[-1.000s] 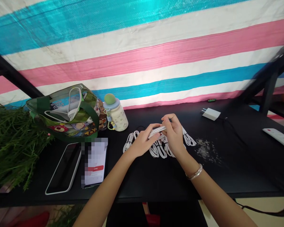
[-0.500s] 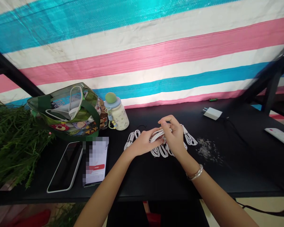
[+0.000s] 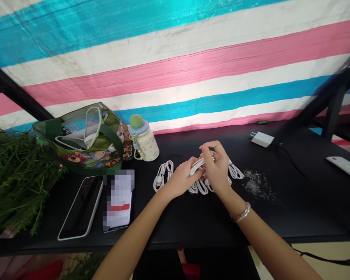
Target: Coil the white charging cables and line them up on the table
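Note:
Between my two hands is a coiled white cable (image 3: 197, 166), raised a little over the black table. My left hand (image 3: 181, 177) grips its left end with thumb and fingers. My right hand (image 3: 217, 165), with a silver bangle on the wrist, closes around the right end, its thumb and forefinger tips close together. Parts of the coil are hidden by my fingers. Several more bundled white cables lie on the table: a tied bundle (image 3: 163, 175) left of my hands, loops (image 3: 202, 187) below them, and another bundle (image 3: 235, 170) to the right.
To the left lie a dark-screened phone (image 3: 81, 208) and a lit phone (image 3: 121, 200). Behind them stand a green clear bag (image 3: 87, 155) and a bottle (image 3: 147, 146); greenery (image 3: 17, 182) fills the left edge. Rightward are white scraps (image 3: 258, 184), a charger (image 3: 262, 139) and a power strip (image 3: 345, 167).
Both hands have shifted slightly to the right with the coiled cable between them. More of the tied bundle on the left shows now. The rest of the table looks the same.

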`<state>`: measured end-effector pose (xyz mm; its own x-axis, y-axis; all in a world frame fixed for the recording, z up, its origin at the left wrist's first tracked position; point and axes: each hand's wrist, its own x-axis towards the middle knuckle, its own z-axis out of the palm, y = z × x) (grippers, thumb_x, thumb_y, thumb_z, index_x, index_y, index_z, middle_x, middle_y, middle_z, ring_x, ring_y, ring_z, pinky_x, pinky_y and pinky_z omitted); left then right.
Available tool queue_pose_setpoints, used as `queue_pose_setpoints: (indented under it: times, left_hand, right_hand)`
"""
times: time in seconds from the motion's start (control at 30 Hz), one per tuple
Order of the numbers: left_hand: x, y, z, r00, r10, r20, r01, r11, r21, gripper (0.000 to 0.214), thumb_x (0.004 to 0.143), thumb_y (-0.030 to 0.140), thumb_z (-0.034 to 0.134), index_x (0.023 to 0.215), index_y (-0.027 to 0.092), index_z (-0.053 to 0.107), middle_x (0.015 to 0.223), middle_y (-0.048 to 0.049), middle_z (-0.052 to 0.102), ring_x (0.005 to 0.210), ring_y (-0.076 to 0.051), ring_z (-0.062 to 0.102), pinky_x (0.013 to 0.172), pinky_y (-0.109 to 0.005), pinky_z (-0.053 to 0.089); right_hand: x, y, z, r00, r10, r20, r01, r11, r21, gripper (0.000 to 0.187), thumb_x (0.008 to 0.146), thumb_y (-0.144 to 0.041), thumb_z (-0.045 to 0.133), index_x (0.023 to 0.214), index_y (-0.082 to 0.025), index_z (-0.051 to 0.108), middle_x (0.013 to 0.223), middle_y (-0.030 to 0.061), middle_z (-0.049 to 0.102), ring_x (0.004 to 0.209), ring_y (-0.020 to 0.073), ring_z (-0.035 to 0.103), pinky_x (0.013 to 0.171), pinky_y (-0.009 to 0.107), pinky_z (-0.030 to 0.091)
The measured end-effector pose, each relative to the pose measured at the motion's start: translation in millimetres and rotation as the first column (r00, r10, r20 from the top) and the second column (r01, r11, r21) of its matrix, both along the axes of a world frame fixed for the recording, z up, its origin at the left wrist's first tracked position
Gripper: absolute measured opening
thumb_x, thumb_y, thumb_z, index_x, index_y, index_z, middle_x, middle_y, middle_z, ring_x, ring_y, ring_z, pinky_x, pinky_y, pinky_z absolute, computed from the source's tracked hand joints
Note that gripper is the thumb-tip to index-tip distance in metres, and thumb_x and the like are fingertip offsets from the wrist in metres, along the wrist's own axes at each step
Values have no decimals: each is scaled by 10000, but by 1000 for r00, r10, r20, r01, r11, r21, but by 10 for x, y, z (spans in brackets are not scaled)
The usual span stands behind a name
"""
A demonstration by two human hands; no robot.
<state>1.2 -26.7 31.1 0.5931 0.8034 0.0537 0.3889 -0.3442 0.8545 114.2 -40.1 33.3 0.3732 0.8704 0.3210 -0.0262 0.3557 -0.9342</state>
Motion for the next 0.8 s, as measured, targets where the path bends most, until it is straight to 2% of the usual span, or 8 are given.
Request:
queue_pose_setpoints:
  times: [0.13,0.4,0.53,0.67,0.8]
  left_hand:
    - [1,8,-27,1000,5,-19,-6,999,-47,191,841,264,547,1022,202,539,845,4,684,775,-193,639,728,-276,460]
    - [10,20,-4,998,44,-53,-43,999,12,93,823,249,557,901,199,565,778,13,665,717,-184,631,657,-245,430]
    - [7,14,-8,998,32,-48,-32,999,9,102,843,258,530,927,202,544,747,22,665,671,-176,621,632,-247,431]
    - [19,6,-11,1000,14,-25,-15,999,-45,145,857,237,508,1000,209,510,780,17,696,698,-178,645,655,-252,444]
    - [39,-8,8,996,64,-63,-67,997,-48,195,846,232,525,1031,226,464,735,39,694,683,-184,657,639,-255,438]
  right_hand:
    - [-2,6,-3,1000,-23,22,22,999,31,207,780,-398,623,701,-240,516,489,-71,438,368,84,366,368,247,262]
    - [-1,7,-23,999,-26,48,25,1000,17,179,778,-390,614,714,-235,551,495,-65,462,387,93,397,374,241,274]
    - [-2,10,-31,1000,-24,3,24,1000,9,213,773,-416,633,717,-237,532,484,-70,458,362,86,386,361,245,277]
    - [2,13,-28,997,-77,-4,77,997,1,205,785,-416,626,746,-239,530,483,-69,475,332,76,350,336,246,230]
    - [9,16,-17,992,-122,-22,122,993,3,218,786,-428,627,752,-242,518,470,-73,467,334,76,345,339,243,218]
